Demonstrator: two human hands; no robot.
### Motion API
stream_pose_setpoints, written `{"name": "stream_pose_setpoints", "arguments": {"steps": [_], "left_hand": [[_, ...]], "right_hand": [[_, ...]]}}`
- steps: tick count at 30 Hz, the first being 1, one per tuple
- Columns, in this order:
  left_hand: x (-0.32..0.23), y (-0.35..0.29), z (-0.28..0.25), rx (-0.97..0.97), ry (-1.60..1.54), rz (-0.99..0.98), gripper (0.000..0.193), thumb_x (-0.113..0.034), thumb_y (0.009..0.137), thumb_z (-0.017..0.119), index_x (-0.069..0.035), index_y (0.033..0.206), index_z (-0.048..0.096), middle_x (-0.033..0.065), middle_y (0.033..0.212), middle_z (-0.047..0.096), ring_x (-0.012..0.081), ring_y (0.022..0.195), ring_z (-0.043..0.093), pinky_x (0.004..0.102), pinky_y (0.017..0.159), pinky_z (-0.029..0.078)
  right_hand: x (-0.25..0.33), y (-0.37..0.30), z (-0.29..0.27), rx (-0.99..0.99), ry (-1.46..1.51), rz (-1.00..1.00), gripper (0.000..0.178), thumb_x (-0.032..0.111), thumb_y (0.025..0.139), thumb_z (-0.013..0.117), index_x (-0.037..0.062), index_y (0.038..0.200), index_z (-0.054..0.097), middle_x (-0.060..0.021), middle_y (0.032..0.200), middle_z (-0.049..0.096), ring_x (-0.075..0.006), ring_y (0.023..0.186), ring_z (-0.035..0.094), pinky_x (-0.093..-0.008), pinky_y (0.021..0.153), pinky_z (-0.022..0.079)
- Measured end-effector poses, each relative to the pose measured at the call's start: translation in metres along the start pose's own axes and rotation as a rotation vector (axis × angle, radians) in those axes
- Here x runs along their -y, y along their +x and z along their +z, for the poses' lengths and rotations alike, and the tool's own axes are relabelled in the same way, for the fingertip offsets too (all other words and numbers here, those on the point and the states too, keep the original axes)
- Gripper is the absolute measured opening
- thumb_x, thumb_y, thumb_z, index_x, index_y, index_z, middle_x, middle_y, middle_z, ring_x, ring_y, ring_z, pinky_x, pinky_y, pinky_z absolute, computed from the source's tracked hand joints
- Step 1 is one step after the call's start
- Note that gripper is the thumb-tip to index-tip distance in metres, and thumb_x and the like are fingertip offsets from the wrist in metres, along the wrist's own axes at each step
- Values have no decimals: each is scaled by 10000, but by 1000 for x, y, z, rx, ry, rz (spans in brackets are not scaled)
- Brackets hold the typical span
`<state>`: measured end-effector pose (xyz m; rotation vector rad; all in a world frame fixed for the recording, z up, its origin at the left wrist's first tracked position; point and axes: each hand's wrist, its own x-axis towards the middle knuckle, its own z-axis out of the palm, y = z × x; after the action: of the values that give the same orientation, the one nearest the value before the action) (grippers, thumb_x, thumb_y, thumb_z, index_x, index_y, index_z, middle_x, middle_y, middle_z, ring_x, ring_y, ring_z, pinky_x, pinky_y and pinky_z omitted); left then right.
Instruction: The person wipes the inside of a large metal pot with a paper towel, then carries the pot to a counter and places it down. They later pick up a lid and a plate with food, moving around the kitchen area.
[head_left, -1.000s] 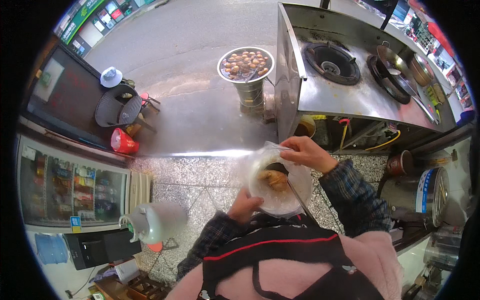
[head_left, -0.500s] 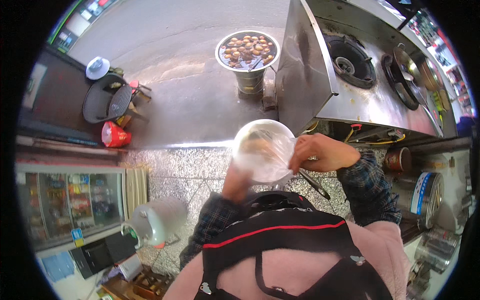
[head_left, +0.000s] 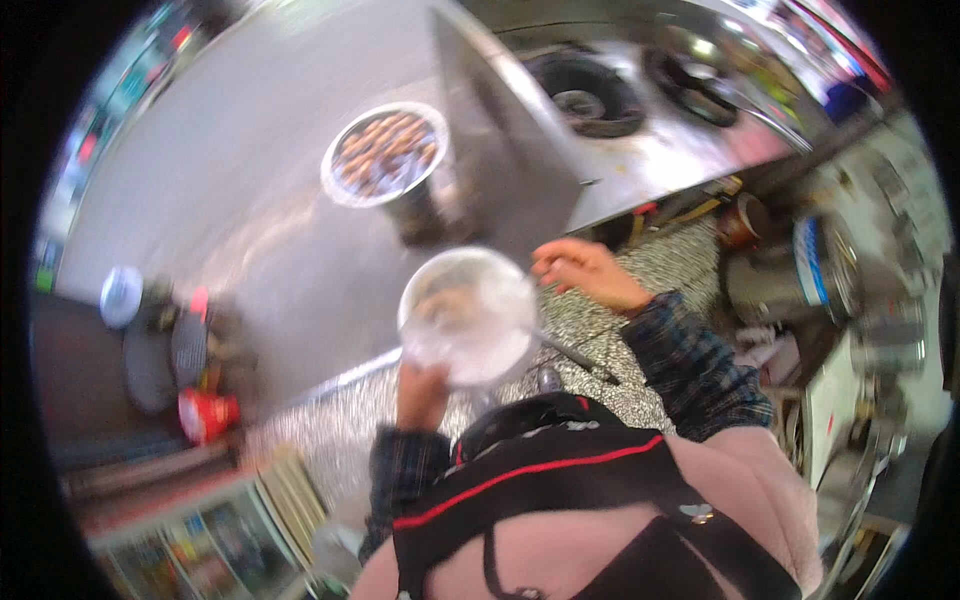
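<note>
In front of my body is a round white bowl with thin clear plastic over part of it. Something pale brown shows inside, too blurred to name. My left hand grips the bowl at its near left rim, where plastic also lies. Just off the right rim is my right hand, its fingers loosely bent and apart, with nothing visible in them. A dark, slim handle shows to the right of the bowl, below my right hand; what it belongs to is hidden.
Beyond the bowl stands a tall pot of brown, egg-like food in dark liquid. A steel stove with an upright side panel is at far right. A red container stands left; a glass-fronted cabinet is near left.
My right hand has come away from the plastic at the bowl's right rim. My left hand stays at the bowl. The whole view has turned, with the pot and stove shifted left.
</note>
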<state>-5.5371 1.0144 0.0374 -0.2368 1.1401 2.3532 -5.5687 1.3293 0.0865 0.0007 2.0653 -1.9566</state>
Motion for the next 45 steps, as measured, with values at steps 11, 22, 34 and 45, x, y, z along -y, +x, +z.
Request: {"name": "stream_pose_setpoints", "arguments": {"steps": [11,22,34,45], "left_hand": [[26,12,56,411,37,-357,667,22,713,552,-21,1338,323,169,1219,508,323,1074,559,499,825,529],[117,-18,155,873,603,-584,607,-5,768,503,-54,1347,329,169,1225,527,327,1042,585,436,724,541],[392,-207,316,1111,630,-1240,485,77,786,548,-91,1234,470,55,1075,596,181,840,607,264,485,437],[550,-391,472,1581,628,-1575,509,64,835,525,-40,1305,358,112,1016,580,104,683,580,179,401,417]], "right_hand": [[-88,-170,73,-358,363,188,399,180,913,563,70,1288,481,-86,1104,611,-148,893,617,-288,762,515],[-90,-343,97,-769,997,-234,476,268,976,426,18,1375,355,-68,1205,568,-136,913,618,-273,709,538],[-142,-667,162,-1547,743,-214,539,242,972,468,197,1466,257,-6,1181,519,-88,920,511,-255,761,489],[-178,-855,159,-2136,662,-195,574,-2,831,489,31,1381,328,-74,1234,528,-154,1091,522,-304,919,440]]}}
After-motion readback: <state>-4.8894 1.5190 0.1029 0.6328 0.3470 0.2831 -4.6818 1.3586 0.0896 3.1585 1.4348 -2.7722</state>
